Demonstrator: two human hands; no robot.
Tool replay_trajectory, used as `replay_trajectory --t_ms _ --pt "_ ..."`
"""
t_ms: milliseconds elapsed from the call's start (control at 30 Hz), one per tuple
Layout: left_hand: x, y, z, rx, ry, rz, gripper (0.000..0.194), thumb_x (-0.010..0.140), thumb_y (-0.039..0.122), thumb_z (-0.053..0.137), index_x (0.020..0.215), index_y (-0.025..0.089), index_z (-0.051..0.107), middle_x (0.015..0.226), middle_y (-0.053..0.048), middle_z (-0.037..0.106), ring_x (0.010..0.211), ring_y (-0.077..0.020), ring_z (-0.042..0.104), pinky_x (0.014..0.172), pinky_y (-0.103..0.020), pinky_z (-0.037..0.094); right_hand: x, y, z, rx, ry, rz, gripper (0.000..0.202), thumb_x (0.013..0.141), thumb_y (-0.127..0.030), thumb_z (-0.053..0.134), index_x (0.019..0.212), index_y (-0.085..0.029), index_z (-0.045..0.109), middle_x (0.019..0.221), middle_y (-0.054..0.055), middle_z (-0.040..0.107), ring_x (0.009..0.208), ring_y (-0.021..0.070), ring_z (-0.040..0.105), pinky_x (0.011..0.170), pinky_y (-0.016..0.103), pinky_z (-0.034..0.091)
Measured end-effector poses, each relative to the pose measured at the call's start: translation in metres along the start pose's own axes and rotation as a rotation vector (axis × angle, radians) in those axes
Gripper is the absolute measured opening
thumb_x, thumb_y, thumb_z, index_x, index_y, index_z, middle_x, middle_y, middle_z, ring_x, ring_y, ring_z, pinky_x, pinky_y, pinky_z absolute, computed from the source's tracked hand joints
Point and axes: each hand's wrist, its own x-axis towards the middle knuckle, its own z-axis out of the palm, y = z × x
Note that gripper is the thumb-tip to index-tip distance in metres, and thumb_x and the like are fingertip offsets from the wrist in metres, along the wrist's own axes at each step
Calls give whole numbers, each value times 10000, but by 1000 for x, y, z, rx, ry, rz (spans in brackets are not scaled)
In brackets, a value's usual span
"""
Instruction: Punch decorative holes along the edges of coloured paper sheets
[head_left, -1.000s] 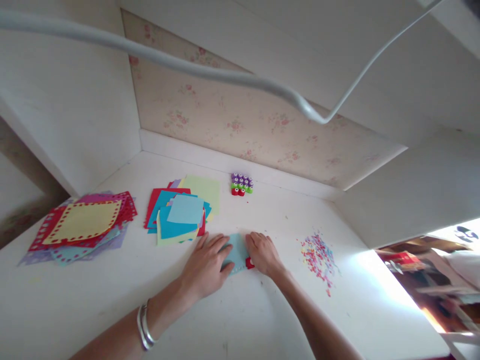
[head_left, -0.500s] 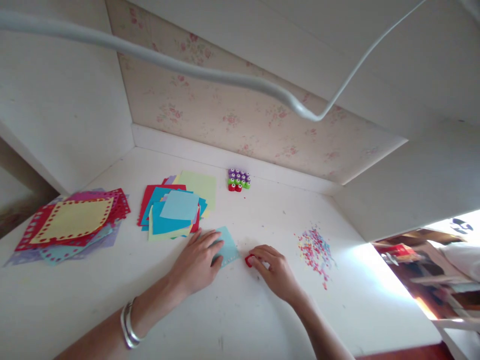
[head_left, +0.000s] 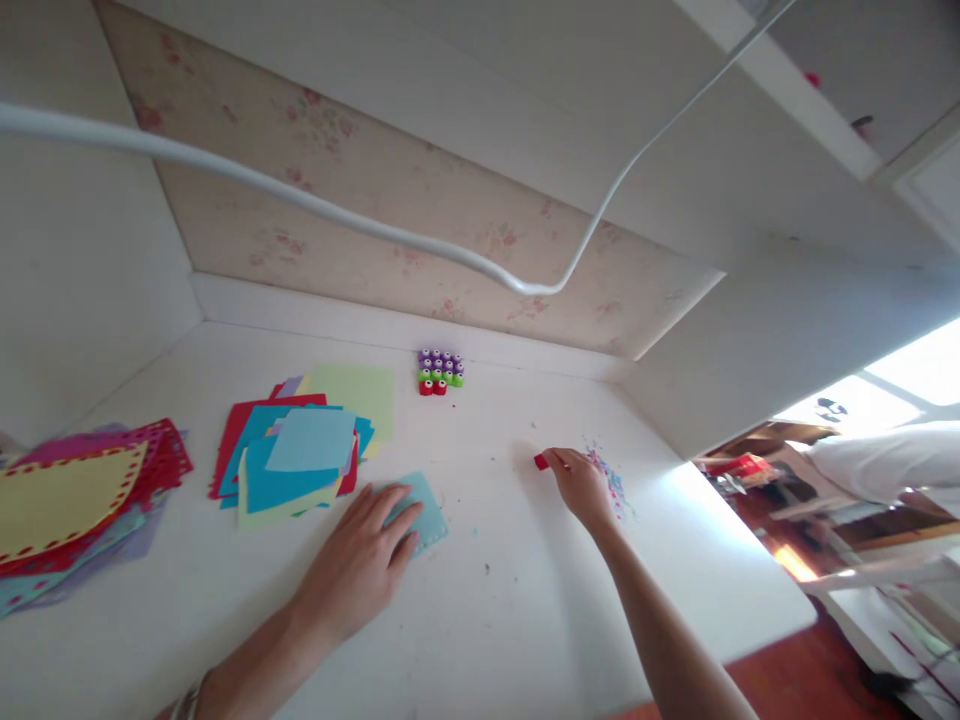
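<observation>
Head view: the left hand (head_left: 366, 548) lies spread, partly hiding pale-blue paper (head_left: 427, 515); the right hand (head_left: 583, 488) pinches a half-covered red craft punch (head_left: 541, 462).

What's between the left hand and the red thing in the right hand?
In the head view, beyond the left hand lies part of a light blue paper, then tabletop with tiny specks, before the red piece.

The small sheet (head_left: 429, 510) below centre was pale blue; the block (head_left: 541, 461) right of centre, red. At lower left, the top sheet (head_left: 67, 500) was yellow, red-dotted round its border; the upper-left wallpaper (head_left: 330, 220), beige with pink flowers.
</observation>
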Motion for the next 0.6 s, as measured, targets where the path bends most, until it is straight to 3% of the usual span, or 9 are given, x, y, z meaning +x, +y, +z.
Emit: replay_trajectory --t_ms 267,433,600 --pt "-1 0 2 16 18 17 274 943 290 515 1167 229 660 1257 -91 613 1181 -273 573 1081 -535 411 42 22 -4 -103 -89 -61 364 961 -297 395 923 -235 751 1030 35 744 960 199 669 869 286 450" --pt "-1 0 2 -5 25 2 266 939 293 520 1155 238 664 1246 -78 619 1163 -269 584 1088 -525 405 49 23 -5 -198 -158 -51 378 953 -397 443 823 -225 753 880 41 741 847 198 670 788 274 445" --pt "0 0 2 -2 20 7 271 937 303 524 1160 236 663 1250 -80 619 1165 -275 583 1087 -527 403 54 18 2 -301 -129 25 443 966 -453 420 794 -183 726 838 104 704 774 226 654 707 305 424"
